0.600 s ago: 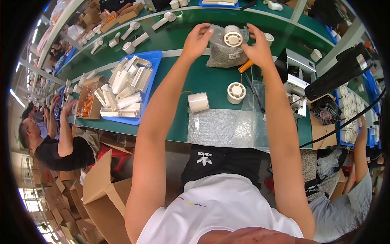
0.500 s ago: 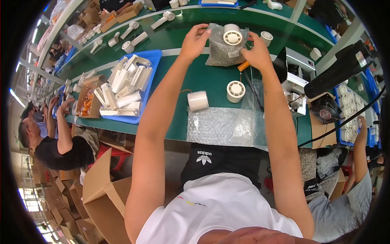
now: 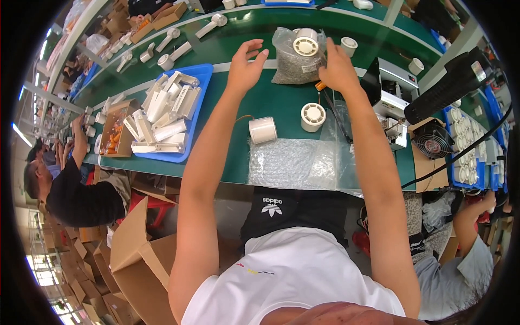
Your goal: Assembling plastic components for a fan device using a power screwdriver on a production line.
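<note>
A clear plastic bag [image 3: 292, 67] of grey small parts stands on the green bench [image 3: 227, 157], with a white round vented part [image 3: 306, 44] on top of it. My left hand [image 3: 246, 65] hovers just left of the bag, fingers spread, holding nothing. My right hand [image 3: 336, 67] lies with straight fingers against the bag's right side; its thumb is hidden. An orange-handled tool [image 3: 320, 86] pokes out under my right wrist. Closer to me sit another white round vented part [image 3: 313, 116] and a white cylinder [image 3: 262, 130].
A bubble-wrap sheet [image 3: 292, 162] lies at the bench's near edge. A blue tray [image 3: 197, 76] of white parts and a cardboard box [image 3: 114, 130] sit left. A grey machine [image 3: 390, 103] and black fan [image 3: 433, 141] stand right. Co-workers sit left [image 3: 70, 195] and right [image 3: 460, 265].
My left hand has let go of the bag and drawn away to the left with its fingers spread. The bag now stands on the bench; my right hand stays at its side.
</note>
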A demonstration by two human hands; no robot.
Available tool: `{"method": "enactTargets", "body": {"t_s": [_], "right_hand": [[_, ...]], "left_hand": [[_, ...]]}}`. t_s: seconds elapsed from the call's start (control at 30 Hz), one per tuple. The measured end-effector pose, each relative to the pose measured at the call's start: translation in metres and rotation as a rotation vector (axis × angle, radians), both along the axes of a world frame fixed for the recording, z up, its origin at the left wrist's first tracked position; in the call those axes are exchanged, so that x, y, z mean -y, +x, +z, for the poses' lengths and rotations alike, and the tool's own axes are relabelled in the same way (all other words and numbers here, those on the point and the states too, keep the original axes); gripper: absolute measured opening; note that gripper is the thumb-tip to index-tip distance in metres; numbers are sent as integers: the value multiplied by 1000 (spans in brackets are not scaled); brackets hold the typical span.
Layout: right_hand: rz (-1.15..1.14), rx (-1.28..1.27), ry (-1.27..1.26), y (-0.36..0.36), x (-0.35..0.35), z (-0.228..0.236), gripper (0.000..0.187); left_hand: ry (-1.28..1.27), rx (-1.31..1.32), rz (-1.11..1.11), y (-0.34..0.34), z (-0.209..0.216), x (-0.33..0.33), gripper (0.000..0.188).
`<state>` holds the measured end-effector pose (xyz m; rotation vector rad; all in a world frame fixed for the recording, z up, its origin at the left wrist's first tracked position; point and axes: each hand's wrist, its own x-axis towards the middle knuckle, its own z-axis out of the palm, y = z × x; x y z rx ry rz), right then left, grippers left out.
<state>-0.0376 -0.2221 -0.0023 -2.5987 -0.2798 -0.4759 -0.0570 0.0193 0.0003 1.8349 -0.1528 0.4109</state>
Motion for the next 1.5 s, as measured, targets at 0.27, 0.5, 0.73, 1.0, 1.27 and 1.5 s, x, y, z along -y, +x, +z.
{"method": "enactTargets", "body": {"t_s": [0.27, 0.5, 0.73, 1.0, 1.27, 1.5], "right_hand": [[260, 173, 200, 48, 1, 8, 64], [363, -66, 422, 33, 1, 14, 65], [273, 253, 331, 6, -2, 8, 76], [183, 229, 502, -44, -3, -1, 70], [130, 371, 391, -15, -19, 2, 71], [145, 426, 374, 9, -24, -6, 52]], "left_hand": [[-88, 167, 3, -93, 1, -15, 30], [-37, 276, 268, -177, -39, -33, 18], [-83, 193, 419, -205, -79, -52, 15], [-126, 80, 352, -199, -86, -57, 14], [-14, 104, 375, -192, -86, -52, 14], [-8, 70, 395, -196, -83, -51, 14]]}}
